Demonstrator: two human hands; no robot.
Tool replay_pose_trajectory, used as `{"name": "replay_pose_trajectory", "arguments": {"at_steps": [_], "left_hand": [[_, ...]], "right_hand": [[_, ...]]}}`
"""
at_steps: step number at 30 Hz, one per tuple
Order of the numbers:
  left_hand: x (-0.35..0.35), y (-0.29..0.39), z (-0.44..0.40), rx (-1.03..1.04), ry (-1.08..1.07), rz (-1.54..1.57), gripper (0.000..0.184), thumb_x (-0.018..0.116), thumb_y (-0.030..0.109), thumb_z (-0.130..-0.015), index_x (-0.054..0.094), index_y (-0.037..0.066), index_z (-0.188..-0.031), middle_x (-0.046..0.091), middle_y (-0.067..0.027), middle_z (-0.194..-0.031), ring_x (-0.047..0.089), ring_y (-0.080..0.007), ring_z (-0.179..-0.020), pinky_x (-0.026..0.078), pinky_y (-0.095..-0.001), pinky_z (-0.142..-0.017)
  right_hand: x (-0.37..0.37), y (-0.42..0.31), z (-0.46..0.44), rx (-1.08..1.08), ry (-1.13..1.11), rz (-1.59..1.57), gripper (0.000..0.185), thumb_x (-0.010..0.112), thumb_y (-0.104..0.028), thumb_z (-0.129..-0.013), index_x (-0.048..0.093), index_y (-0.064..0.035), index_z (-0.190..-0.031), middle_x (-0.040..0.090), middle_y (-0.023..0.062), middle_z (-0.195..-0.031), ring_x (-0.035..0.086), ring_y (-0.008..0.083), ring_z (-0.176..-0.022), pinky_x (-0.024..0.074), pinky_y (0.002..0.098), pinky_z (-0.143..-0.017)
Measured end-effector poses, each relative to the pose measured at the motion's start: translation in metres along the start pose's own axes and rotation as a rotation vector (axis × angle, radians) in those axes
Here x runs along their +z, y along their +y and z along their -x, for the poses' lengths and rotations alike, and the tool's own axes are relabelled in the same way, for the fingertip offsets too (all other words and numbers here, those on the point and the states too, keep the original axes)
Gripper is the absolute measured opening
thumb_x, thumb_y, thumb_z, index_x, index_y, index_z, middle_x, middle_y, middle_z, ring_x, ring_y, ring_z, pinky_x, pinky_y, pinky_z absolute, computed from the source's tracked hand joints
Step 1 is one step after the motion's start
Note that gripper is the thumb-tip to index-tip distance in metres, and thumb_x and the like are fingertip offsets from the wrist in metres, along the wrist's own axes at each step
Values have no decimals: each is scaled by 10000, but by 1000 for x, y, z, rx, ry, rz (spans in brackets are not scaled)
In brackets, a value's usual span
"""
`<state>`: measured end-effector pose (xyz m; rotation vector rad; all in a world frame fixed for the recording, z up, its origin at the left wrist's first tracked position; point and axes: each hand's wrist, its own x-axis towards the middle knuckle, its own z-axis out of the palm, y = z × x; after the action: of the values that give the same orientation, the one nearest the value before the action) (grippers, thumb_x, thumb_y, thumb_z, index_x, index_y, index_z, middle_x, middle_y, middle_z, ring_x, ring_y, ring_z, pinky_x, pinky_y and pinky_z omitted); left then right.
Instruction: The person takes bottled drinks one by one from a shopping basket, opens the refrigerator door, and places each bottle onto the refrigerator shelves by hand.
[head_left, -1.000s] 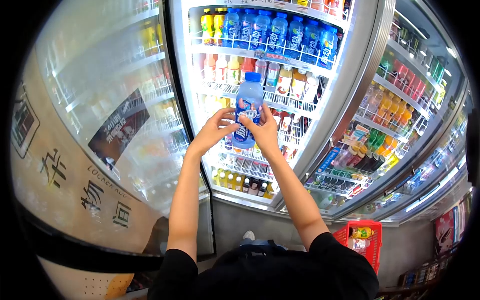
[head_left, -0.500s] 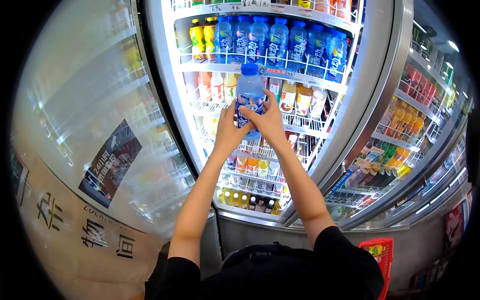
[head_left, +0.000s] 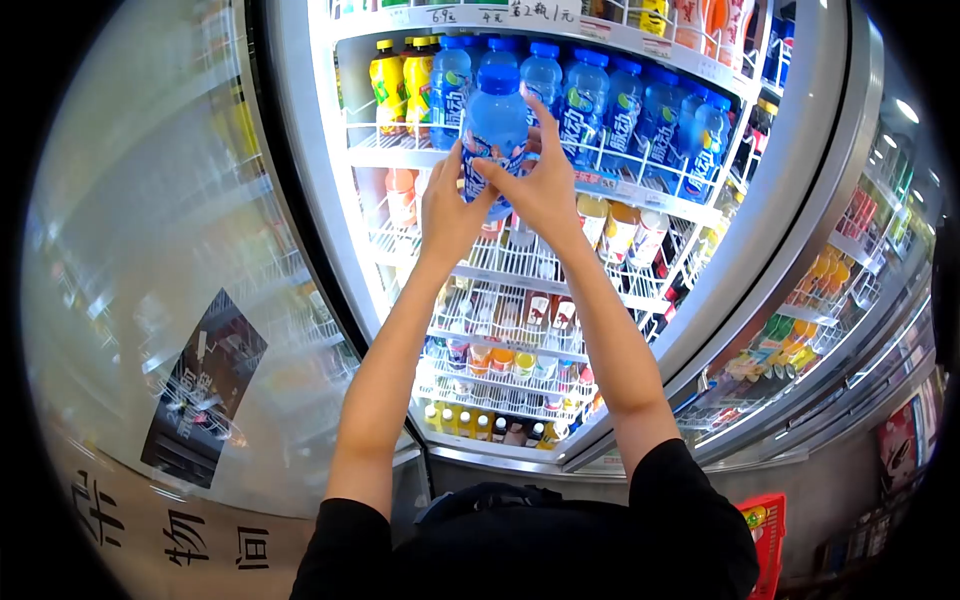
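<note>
Between my two hands is a blue-capped bottle (head_left: 495, 125) with a blue label, upright and tilted slightly, in front of the fridge's upper shelf. My left hand (head_left: 452, 212) holds its lower left side. My right hand (head_left: 545, 185) grips the right side, its thumb across the label and a fingertip near the bottle's shoulder. Behind it stands a row of similar blue bottles (head_left: 583, 105), with yellow bottles (head_left: 388, 88) at the row's left end. The held bottle hides part of that row.
An open glass door (head_left: 130, 250) stands at the left. The shelf edge (head_left: 640, 192) runs below the blue bottles, with more drink shelves underneath. Closed fridges (head_left: 830, 290) line the right. A red basket (head_left: 768, 545) is on the floor at lower right.
Both hands have risen with the bottle, from in front of the lower shelves to the blue bottle row. The view has shifted, and the basket now shows less at the lower right.
</note>
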<state>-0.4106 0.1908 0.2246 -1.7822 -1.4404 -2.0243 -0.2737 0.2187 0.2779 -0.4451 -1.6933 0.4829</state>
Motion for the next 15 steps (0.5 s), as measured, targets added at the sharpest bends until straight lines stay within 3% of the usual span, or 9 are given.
{"name": "replay_pose_trajectory", "arguments": {"at_steps": [2,4,5,12,15], "left_hand": [[-3,0,-16,42,8,-38,749,793,206,-788,464,-24,-1421,608,-213,-1225,627,-343,-1105,512,-406,-917],[-4,-11,-45,87,51,-46,723,788,201,-790,476,-12,-1406,606,-218,-1241,630,-344,-1113,517,-406,-913],[-5,-14,-62,88,45,32,707,785,198,-789,482,7,-1399,623,-214,-1223,640,-340,-1100,522,-402,-903],[4,-34,-133,112,-32,4,703,786,183,-773,479,78,-1397,695,-187,-1103,679,-311,-1050,535,-396,-880],[11,-43,-145,172,-35,61,721,796,187,-764,473,57,-1395,673,-211,-1153,670,-332,-1067,532,-402,-886]], "right_hand": [[7,5,-12,-33,22,37,884,876,-297,-706,451,-150,-1468,647,159,-1172,623,236,-1018,521,344,-858],[20,4,-42,-226,54,101,953,872,-255,-676,391,-74,-1479,607,253,-1210,620,377,-1090,496,436,-920],[25,1,-52,-253,42,121,935,858,-234,-693,379,-87,-1483,615,249,-1151,611,405,-1054,485,447,-918],[41,19,-105,-340,135,281,902,844,-219,-712,376,-103,-1474,618,223,-1069,608,392,-995,490,452,-869],[39,22,-109,-321,145,324,922,834,-234,-735,328,-113,-1496,619,228,-1100,609,398,-1027,488,462,-893]]}}
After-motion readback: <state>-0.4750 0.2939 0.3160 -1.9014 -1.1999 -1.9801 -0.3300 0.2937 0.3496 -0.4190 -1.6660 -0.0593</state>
